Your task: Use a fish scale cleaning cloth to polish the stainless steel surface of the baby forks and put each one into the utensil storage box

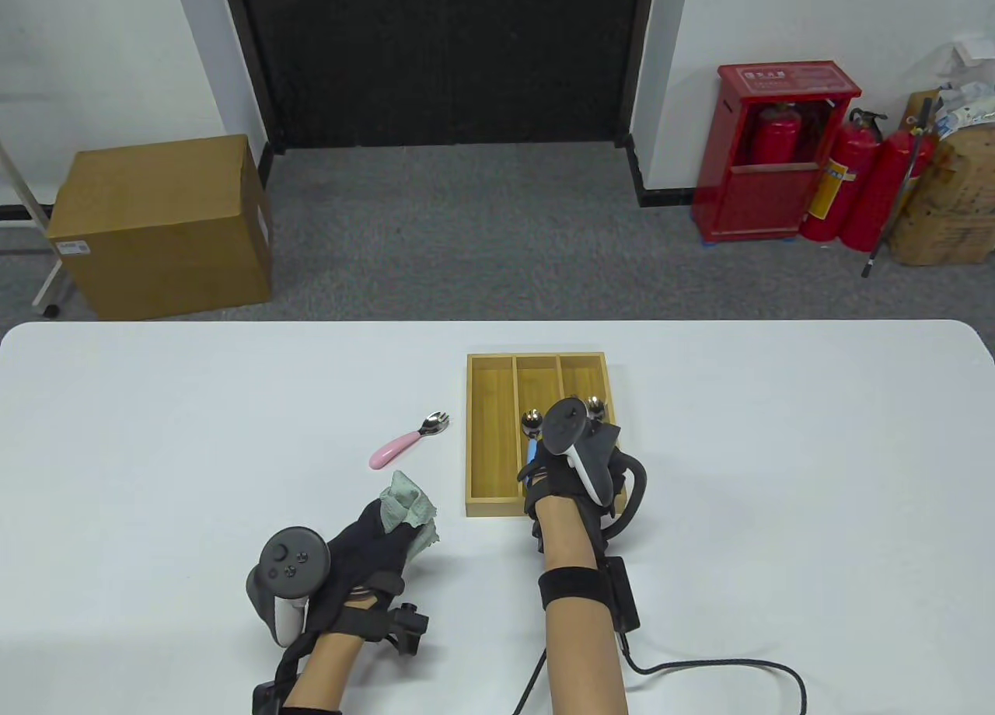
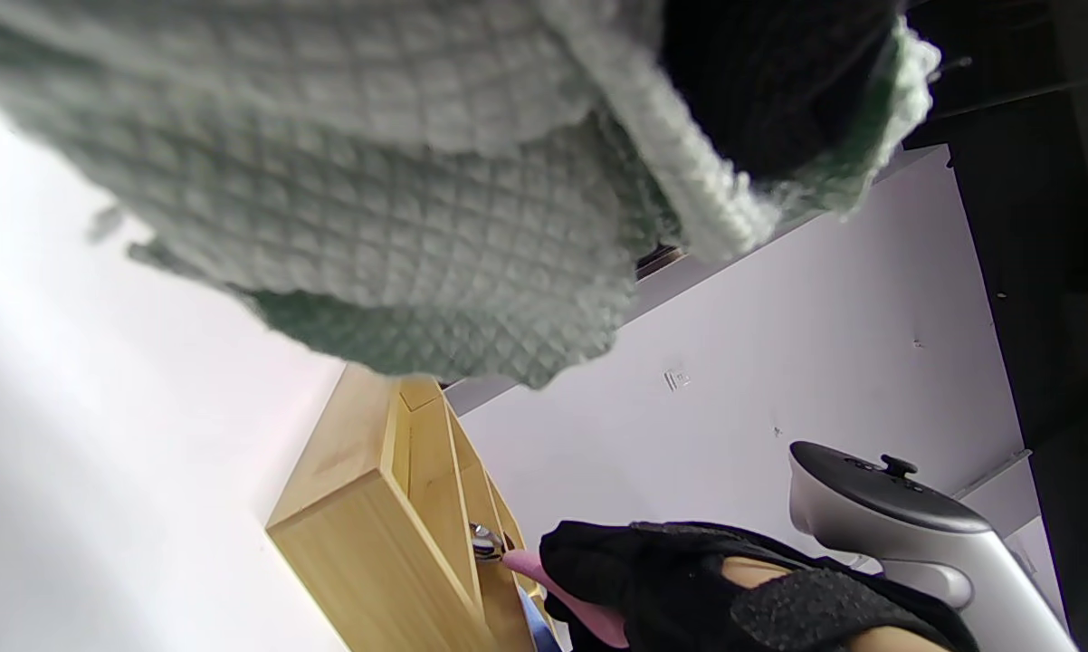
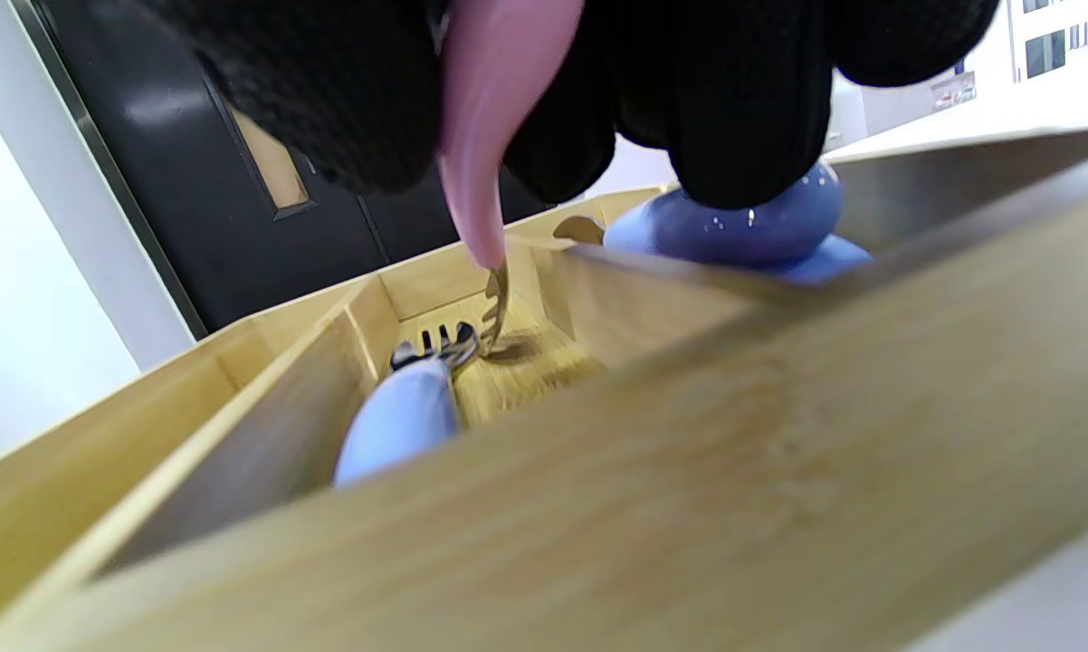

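My right hand hangs over the near end of the wooden utensil storage box and grips a pink-handled baby fork. That fork points down, and its tines touch the floor of the compartment where a light-blue-handled fork lies. A darker blue handle sits in the adjoining compartment. Another pink-handled fork lies on the table left of the box. My left hand holds the bunched green fish scale cloth just above the table, near the box's front left corner.
The white table runs wide on both sides of the box. A black cable trails from my right wrist. Beyond the far edge stand a cardboard box and a red fire-extinguisher cabinet.
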### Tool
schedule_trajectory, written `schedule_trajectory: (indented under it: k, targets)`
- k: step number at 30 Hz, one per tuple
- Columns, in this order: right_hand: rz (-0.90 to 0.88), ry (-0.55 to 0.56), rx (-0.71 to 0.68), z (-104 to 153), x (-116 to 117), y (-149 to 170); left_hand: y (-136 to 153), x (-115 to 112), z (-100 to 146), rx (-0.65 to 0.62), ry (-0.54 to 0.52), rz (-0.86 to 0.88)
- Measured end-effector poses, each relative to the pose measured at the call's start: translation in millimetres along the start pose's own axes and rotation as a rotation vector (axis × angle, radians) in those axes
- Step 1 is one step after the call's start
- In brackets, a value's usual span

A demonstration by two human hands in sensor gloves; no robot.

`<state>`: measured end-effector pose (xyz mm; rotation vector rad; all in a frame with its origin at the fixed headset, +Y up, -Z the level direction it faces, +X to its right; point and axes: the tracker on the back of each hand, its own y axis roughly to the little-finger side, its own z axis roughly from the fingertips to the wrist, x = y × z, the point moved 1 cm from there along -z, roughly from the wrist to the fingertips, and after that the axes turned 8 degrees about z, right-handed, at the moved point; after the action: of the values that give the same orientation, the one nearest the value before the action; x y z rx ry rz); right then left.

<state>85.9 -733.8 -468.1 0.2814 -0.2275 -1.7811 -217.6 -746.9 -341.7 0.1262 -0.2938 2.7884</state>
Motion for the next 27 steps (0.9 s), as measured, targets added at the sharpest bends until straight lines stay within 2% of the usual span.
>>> schedule_trajectory:
  k: [5, 12, 17, 21, 24, 27]
  targets:
    - [-0.043, -0.036, -0.013, 2, -1, 9, 0, -1, 0, -0.002, 0.005, -0.006]
    - [-0.181, -0.025, -0.071, 14, -24, 33, 1, -4, 2, 0.002, 0.015, 0.04]
    - [-0.333, -0.02, -0.185, 35, -44, 48, 5, -13, 4, 0.035, 0.068, 0.255]
    - [-0.497, -0.046, -0.301, 55, -55, 60, 6, -24, 5, 0.052, 0.155, 0.391]
    - [-0.61, -0.086, -0.414, 73, -51, 69, 7, -34, 7, 0.075, 0.23, 0.496]
    - [-0.732, -0.165, -0.5, 89, -33, 73, 7, -45, 10, 0.095, 0.297, 0.584]
